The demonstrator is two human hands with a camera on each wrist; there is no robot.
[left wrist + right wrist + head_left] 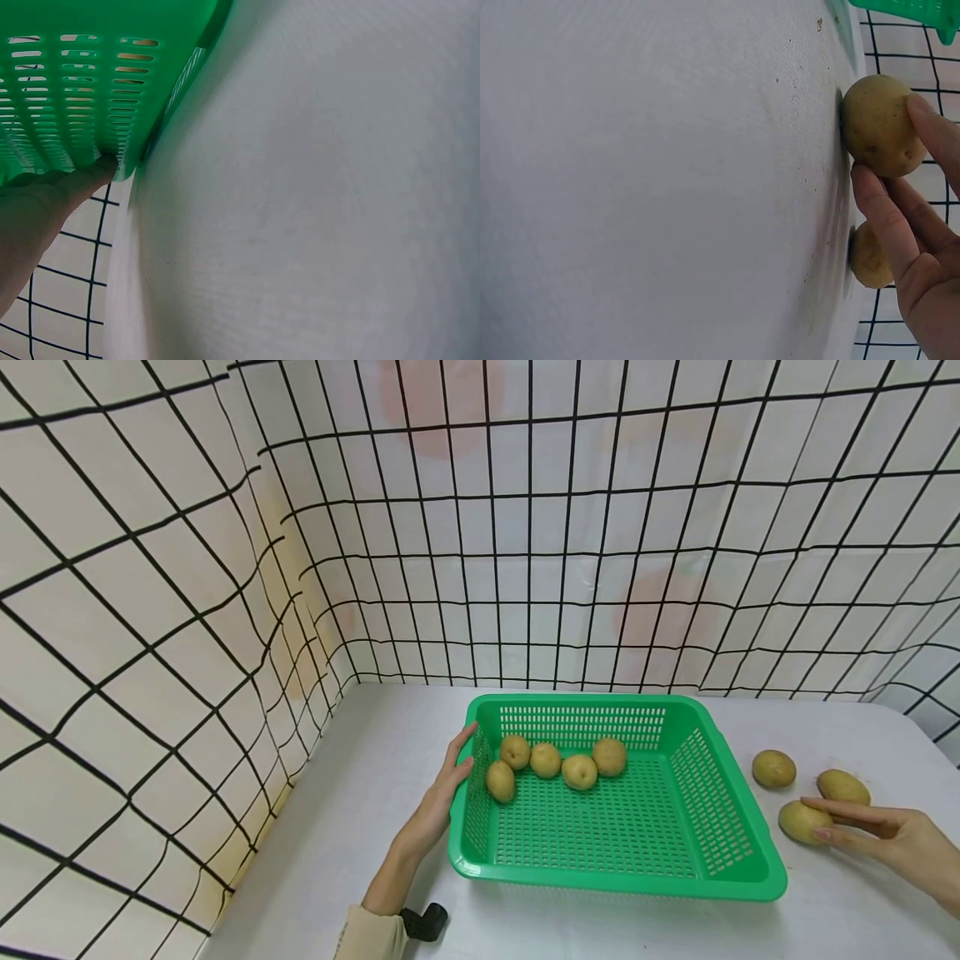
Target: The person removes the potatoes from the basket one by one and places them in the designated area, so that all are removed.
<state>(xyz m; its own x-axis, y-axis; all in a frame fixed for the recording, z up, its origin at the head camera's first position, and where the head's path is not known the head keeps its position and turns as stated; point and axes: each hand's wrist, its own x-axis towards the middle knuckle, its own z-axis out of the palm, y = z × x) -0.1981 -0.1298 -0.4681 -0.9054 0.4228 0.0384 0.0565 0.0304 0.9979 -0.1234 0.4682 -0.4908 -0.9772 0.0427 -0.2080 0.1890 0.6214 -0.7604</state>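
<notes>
On the white table [360, 827], to the right of the green basket [738, 881], we see the nearest potato [801, 821] lying on the tabletop, with the right hand [892, 837] reaching to it. In the right wrist view the fingers [885, 217] touch this potato from two sides, extended rather than closed round it; we cannot tell whether they already pinch it. Two further potatoes lie just beside it: a second potato [843, 787] behind the fingers and a third potato [773, 768] nearer the basket, all three outside the basket and apart from its wall. Inside the basket we count five potatoes [546, 760] grouped toward the far left part of the slotted floor. The left hand [448, 781] rests against the outside of the basket's left wall, fingers straight and together, the tips at the rim. A beige sleeve [371, 937] and a black wrist mount [424, 920] show at the lower edge. Grid-patterned sheeting [150, 568] encloses the table behind and on the left.
</notes>
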